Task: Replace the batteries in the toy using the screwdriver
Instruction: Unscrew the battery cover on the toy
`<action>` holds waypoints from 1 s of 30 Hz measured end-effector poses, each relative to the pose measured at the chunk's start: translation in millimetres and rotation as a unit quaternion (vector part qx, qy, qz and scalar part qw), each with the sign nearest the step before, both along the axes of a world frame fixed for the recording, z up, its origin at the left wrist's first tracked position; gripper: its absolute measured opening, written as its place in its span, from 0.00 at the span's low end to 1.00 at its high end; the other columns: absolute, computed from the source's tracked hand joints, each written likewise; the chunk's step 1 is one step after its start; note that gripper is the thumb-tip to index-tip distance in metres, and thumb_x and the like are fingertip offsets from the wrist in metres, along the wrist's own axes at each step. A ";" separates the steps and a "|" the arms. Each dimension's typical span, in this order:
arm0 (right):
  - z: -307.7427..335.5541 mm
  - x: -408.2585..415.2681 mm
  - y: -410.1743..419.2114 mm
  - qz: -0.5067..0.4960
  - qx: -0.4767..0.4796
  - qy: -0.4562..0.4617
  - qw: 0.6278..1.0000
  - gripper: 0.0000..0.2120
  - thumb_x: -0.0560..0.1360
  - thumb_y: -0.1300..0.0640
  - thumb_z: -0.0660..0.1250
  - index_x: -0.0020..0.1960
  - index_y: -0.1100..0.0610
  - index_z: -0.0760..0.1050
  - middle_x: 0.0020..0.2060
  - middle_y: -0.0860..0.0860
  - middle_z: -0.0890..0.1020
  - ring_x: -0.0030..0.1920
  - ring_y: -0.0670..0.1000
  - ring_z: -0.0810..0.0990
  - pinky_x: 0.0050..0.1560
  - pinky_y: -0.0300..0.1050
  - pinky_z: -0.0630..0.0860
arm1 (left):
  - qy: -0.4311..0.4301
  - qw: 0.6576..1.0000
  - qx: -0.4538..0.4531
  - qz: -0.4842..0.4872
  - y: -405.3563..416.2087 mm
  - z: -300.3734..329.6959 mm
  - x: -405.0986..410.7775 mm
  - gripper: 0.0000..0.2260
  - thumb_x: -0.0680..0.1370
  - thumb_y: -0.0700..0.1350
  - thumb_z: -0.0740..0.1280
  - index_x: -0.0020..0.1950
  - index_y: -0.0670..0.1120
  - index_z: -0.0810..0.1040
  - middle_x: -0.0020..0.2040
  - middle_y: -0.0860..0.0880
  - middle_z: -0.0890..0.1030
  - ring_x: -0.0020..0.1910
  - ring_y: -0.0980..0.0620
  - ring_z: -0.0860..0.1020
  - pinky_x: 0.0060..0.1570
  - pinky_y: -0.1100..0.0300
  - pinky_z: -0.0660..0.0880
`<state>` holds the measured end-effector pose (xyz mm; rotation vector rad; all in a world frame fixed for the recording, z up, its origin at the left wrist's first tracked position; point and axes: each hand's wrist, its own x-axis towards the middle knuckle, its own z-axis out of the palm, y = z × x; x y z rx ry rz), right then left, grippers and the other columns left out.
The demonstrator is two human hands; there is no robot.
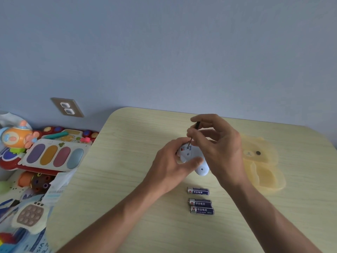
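A small pale blue toy point(200, 168) lies underside up on the light wood table point(118, 161). My left hand point(173, 161) grips it from the left, thumb across its middle. My right hand point(217, 143) pinches a thin screwdriver point(189, 142) by its dark handle, and the tip rests in a hole near the toy's far end. Three dark blue batteries lie on the table nearer to me: one point(198, 191) apart, two point(201, 206) side by side and touching. Much of the toy is hidden under my hands.
A translucent yellow bear-shaped box point(262, 165) sits open to the right of my right hand. Off the table's left edge lies a pile of colourful toys point(52, 154) and paper packaging point(54, 190). A wall socket point(67, 107) is behind them.
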<state>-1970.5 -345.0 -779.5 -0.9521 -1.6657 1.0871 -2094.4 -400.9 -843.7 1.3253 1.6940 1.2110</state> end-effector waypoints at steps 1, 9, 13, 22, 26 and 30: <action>-0.7 -0.1 0.0 -0.002 0.007 -0.005 1.000 0.10 0.72 0.62 0.75 0.49 0.49 0.82 0.43 0.47 0.83 0.43 0.49 0.86 0.44 0.57 0.82 | 0.004 1.000 -0.003 -0.001 0.2 -0.3 0.0 0.17 0.75 0.55 0.75 0.62 0.57 0.80 0.55 0.55 0.85 0.55 0.58 0.83 0.55 0.54 0.80; -3.2 0.9 2.0 0.001 -0.001 0.000 1.000 0.18 0.75 0.66 0.69 0.58 0.47 0.82 0.41 0.47 0.85 0.44 0.49 0.86 0.47 0.55 0.83 | 0.005 1.000 0.009 -0.002 -1.3 0.2 -0.3 0.15 0.75 0.51 0.76 0.61 0.57 0.80 0.54 0.56 0.85 0.54 0.58 0.83 0.52 0.62 0.79; -3.0 -0.5 -1.6 0.006 0.030 -0.021 0.999 0.15 0.75 0.62 0.71 0.57 0.46 0.82 0.44 0.46 0.83 0.46 0.48 0.85 0.46 0.52 0.83 | 0.010 1.000 0.009 -0.009 -1.3 -0.7 -1.2 0.18 0.75 0.52 0.75 0.64 0.57 0.79 0.57 0.56 0.85 0.56 0.60 0.83 0.54 0.63 0.78; -1.0 -2.2 -2.0 -0.008 0.026 -0.007 1.000 0.18 0.75 0.66 0.68 0.59 0.47 0.81 0.42 0.46 0.84 0.45 0.49 0.86 0.47 0.52 0.83 | 0.008 1.000 0.009 -0.001 -1.5 -5.1 -2.0 0.21 0.75 0.52 0.76 0.66 0.54 0.78 0.56 0.56 0.84 0.55 0.60 0.82 0.51 0.70 0.75; 1.2 -3.1 -5.7 -0.005 0.020 -0.002 1.000 0.12 0.74 0.65 0.70 0.52 0.50 0.79 0.42 0.46 0.85 0.45 0.47 0.86 0.44 0.51 0.83 | 0.017 1.000 0.004 -0.003 -0.5 -5.7 -2.6 0.21 0.75 0.54 0.75 0.66 0.54 0.78 0.56 0.56 0.84 0.54 0.60 0.82 0.49 0.72 0.73; 0.1 -3.9 -5.4 -0.025 0.058 -0.025 0.998 0.08 0.70 0.60 0.76 0.47 0.50 0.84 0.44 0.45 0.85 0.44 0.44 0.85 0.40 0.41 0.81 | 0.015 1.000 0.002 -0.008 -0.9 -3.8 -2.2 0.17 0.74 0.56 0.74 0.62 0.55 0.80 0.53 0.55 0.85 0.53 0.59 0.83 0.49 0.67 0.76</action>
